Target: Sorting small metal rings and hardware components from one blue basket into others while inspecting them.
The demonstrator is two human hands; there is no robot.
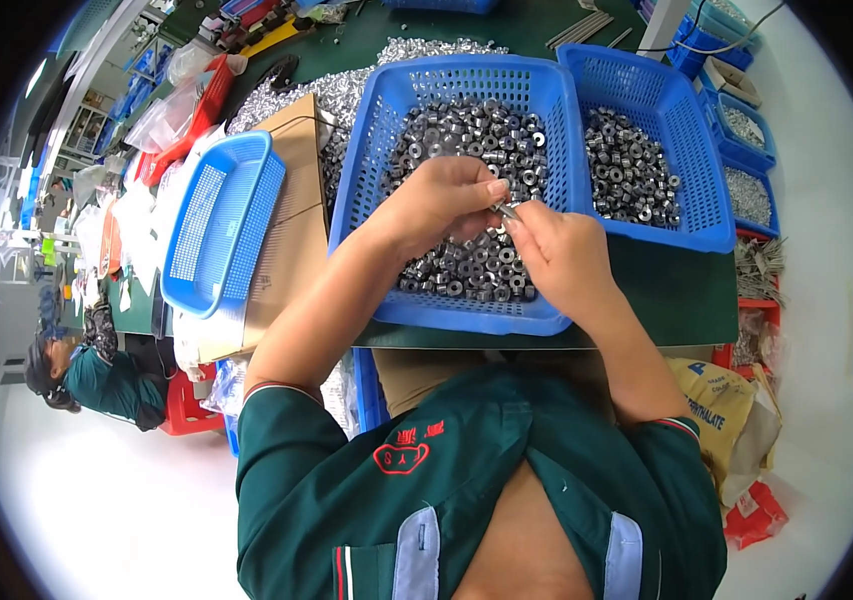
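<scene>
Over the large blue perforated basket [351, 200], both hands meet close together. My right hand [568, 258] pinches a small grey metal piece [508, 212] between thumb and fingers; its exact kind is too small to tell. My left hand [441, 200] is closed, with thumb and fingertips pressed together right beside that piece; what lies in its fingers is hidden. Beneath the hands, the basket holds many short metal cylinders with a centre hole [461, 270], some silver and some dark.
To the right stands a second blue basket [691, 150] with similar cylinders. At the left an empty light-blue basket [181, 285] rests on cardboard [286, 240]. Loose shiny parts [296, 100] are heaped behind on the green table [676, 300]. Another person [106, 380] sits far left.
</scene>
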